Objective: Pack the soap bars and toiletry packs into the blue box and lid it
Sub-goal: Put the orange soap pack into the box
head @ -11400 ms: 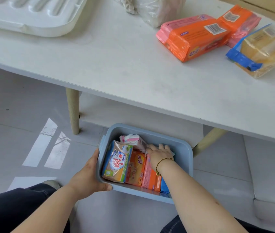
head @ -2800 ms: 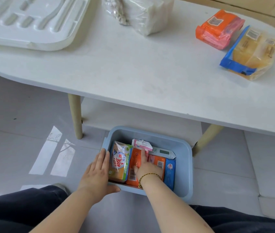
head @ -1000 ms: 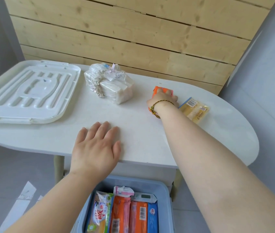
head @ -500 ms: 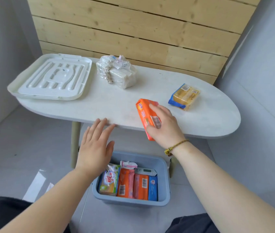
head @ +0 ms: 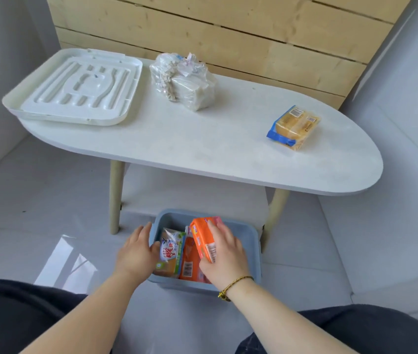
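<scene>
**Orange pack over the box, gap on the right**

My right grip (head: 224, 254) pinches the orange pack (head: 202, 238) from above, thumb on the near face and fingers over the top; the pack hangs tilted just above the blue box (head: 255, 241), which stands on the floor in front of the desk (head: 202, 144). My left grip (head: 136, 251) lies spread against the box's left rim, holding nothing, and I judge it steadies the box.

A green-and-yellow pack (head: 171, 254) and a second orange pack (head: 188, 267) stand on edge at the left inside; I judge the free room is to their right, so I would turn the held pack upright, slide it down beside them and let go only once it is seated; dropped flat, it may ride on the others and foul the lid.

The near rim sits close under my wrist; the desk edge overhangs the far rim, so I would lift out towards me. The yellow soap pack (head: 293, 127), a clear bag (head: 185, 81) and the white lid (head: 75, 88) wait on the desk.
</scene>
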Motion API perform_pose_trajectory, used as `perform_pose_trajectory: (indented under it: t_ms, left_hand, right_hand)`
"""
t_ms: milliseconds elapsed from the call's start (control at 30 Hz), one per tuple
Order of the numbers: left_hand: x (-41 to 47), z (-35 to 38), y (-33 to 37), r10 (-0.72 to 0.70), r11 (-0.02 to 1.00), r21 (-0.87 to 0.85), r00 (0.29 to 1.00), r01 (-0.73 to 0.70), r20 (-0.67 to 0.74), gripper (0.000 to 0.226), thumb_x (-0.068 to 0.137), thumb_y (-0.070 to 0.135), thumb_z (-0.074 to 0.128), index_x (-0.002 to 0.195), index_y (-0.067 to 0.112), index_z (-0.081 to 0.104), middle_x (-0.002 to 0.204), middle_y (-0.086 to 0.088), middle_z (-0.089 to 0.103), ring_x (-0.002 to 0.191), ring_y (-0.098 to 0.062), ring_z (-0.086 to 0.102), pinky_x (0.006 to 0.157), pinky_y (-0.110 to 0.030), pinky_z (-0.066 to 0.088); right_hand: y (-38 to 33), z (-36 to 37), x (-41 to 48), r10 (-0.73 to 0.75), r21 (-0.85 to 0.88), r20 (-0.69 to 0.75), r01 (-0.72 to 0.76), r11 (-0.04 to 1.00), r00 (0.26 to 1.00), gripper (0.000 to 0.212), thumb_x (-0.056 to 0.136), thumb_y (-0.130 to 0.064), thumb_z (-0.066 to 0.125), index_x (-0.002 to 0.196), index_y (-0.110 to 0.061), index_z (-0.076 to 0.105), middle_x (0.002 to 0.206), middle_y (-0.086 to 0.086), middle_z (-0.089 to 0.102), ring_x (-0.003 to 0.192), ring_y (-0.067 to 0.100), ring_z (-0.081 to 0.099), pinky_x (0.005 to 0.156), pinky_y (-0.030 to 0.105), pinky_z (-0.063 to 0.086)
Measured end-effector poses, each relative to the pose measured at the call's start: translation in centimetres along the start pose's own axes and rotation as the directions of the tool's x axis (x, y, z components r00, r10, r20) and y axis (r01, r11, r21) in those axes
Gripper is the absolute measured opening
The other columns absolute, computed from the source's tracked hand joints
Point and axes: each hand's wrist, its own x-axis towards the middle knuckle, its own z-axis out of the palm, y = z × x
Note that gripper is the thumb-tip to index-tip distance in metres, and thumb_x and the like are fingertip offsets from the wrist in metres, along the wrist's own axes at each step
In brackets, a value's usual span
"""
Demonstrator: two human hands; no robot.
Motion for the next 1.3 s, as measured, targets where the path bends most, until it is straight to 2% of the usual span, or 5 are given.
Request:
perform_pose_trajectory:
  t_ms: [500, 733, 900, 1033, 1300]
  left_hand:
    - [1.7, 5.6, -2.9, -0.129, 0.975, 0.204, 0.966, 0.083, 0.223, 0.067, 0.097, 0.03, 0.035, 0.145, 0.014, -0.009, 0.156, -0.008, -0.006, 0.144, -0.024, 0.002, 0.115, -0.036, 0.016]
    - [2.0, 6.2, -3.1, -0.127, 0.969, 0.233, 0.969, 0.077, 0.211, 0.068, 0.097, 0.028, 0.033, 0.143, 0.015, -0.016, 0.156, -0.009, -0.011, 0.144, -0.025, -0.003, 0.116, -0.035, 0.011]
    - [1.9, 6.1, -2.9, -0.13, 0.963, 0.259, 0.97, 0.074, 0.207, 0.069, 0.098, 0.027, 0.032, 0.142, 0.014, -0.018, 0.156, -0.009, -0.012, 0.144, -0.025, -0.003, 0.116, -0.035, 0.012]
    - [1.9, 6.0, -2.5, -0.143, 0.956, 0.283, 0.966, 0.078, 0.217, 0.069, 0.098, 0.028, 0.032, 0.142, 0.014, -0.019, 0.155, -0.01, -0.013, 0.144, -0.025, -0.004, 0.116, -0.035, 0.012]
    - [1.2, 4.4, -1.5, -0.12, 0.952, 0.3, 0.974, 0.059, 0.19, 0.059, 0.099, 0.031, 0.027, 0.145, 0.017, -0.008, 0.157, -0.005, -0.003, 0.144, -0.023, 0.002, 0.116, -0.037, 0.011]
  right_hand:
    - [2.4, 9.7, 7.0, 0.293, 0.014, 0.243, -0.305, 0.952, 0.925, 0.077, 0.09, -0.035, 0.051, 0.146, -0.031, -0.002, 0.156, 0.005, -0.015, 0.141, 0.035, 0.011, 0.111, 0.041, 0.031]
    - [3.1, 10.7, 6.9, 0.181, -0.101, 0.308, -0.156, 0.982, 0.934, 0.072, 0.093, -0.008, 0.043, 0.146, -0.033, 0.001, 0.156, -0.003, -0.021, 0.143, 0.031, 0.005, 0.108, 0.042, 0.039]
    - [3.9, 10.7, 6.7, 0.15, -0.171, 0.365, -0.092, 0.981, 0.919, 0.068, 0.095, -0.013, 0.041, 0.147, -0.033, 0.002, 0.157, -0.004, -0.018, 0.141, 0.03, 0.014, 0.107, 0.042, 0.04]
    - [4.2, 10.8, 6.7, 0.145, -0.225, 0.391, -0.059, 0.973, 0.909, 0.062, 0.097, -0.022, 0.037, 0.146, -0.034, 0.002, 0.157, -0.001, -0.016, 0.141, 0.03, 0.017, 0.114, 0.046, 0.025]
    - [3.4, 8.7, 6.2, 0.14, -0.228, 0.314, -0.068, 0.971, 0.939, 0.054, 0.097, -0.024, 0.037, 0.144, -0.037, 0.016, 0.158, -0.003, -0.009, 0.144, 0.028, -0.011, 0.115, 0.053, -0.007]
